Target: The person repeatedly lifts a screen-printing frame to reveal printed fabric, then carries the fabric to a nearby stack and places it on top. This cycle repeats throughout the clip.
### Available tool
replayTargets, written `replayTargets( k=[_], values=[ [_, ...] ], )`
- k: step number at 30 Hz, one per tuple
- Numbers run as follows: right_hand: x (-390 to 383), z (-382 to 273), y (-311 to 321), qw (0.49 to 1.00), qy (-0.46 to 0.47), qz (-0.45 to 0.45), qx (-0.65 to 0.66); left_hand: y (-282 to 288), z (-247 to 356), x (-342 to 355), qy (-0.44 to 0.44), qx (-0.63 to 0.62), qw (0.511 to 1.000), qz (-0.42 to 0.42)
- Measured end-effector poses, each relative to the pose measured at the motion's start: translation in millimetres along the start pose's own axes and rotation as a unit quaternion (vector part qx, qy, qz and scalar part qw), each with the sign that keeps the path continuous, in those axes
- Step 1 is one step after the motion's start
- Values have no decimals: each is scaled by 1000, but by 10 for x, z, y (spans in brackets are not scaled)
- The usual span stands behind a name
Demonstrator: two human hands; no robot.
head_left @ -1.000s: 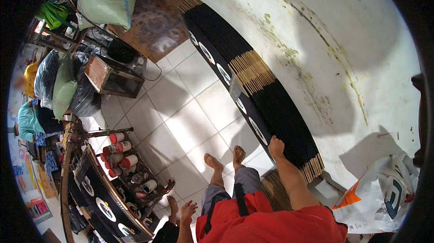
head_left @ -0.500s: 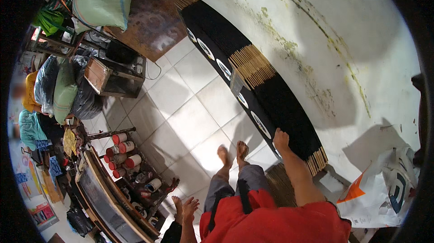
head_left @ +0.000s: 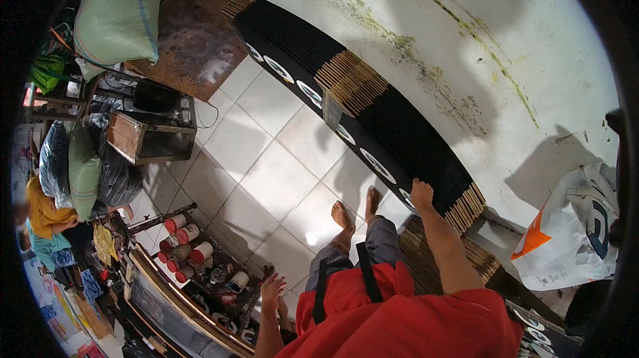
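My right hand (head_left: 422, 193) is closed on the near part of the outer edge of a long black panel (head_left: 393, 188) with white round printed designs. Behind that panel, along the wall, runs a dense black stack (head_left: 413, 135) with tan wooden stick ends at both ends and in a middle band. My left hand (head_left: 271, 288) is held low at my left with fingers apart and nothing visible in it, near a rack of red-and-white cans (head_left: 186, 251). My bare feet (head_left: 343, 215) are on white floor tiles below.
A stained white wall (head_left: 506, 58) borders the stack. Green sacks (head_left: 116, 8), a glass-sided box (head_left: 152, 137) and wooden screen frames (head_left: 183, 308) are at left. People in yellow (head_left: 46, 205) and teal (head_left: 40, 248) are at the far left. A white bag (head_left: 559, 238) lies at right.
The view has shifted, and my feet and right hand are farther forward along the black stack. My left hand is slightly higher. The person in yellow at the left has moved.
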State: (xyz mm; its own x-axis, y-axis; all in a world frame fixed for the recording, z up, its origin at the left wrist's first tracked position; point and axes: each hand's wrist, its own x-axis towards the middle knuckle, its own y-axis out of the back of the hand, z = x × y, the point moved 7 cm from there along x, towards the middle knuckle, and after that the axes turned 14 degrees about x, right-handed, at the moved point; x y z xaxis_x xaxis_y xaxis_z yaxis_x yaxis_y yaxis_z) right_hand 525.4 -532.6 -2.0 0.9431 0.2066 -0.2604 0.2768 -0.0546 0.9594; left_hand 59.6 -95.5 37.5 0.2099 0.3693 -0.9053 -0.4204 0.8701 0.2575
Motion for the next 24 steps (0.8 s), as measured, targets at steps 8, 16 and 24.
replayTargets(
  k=[8, 16, 24],
  values=[
    [95, 89, 46, 1000, -7, -9, 27, 276, 368, 158, 19, 24, 999, 27],
    [67, 73, 23, 999, -1, 1, 32, 82, 302, -23, 23, 15, 1000, 10],
    [54, 60, -23, 998, -11, -61, 23, 88, 134, -210, 36, 40, 998, 34]
  ],
)
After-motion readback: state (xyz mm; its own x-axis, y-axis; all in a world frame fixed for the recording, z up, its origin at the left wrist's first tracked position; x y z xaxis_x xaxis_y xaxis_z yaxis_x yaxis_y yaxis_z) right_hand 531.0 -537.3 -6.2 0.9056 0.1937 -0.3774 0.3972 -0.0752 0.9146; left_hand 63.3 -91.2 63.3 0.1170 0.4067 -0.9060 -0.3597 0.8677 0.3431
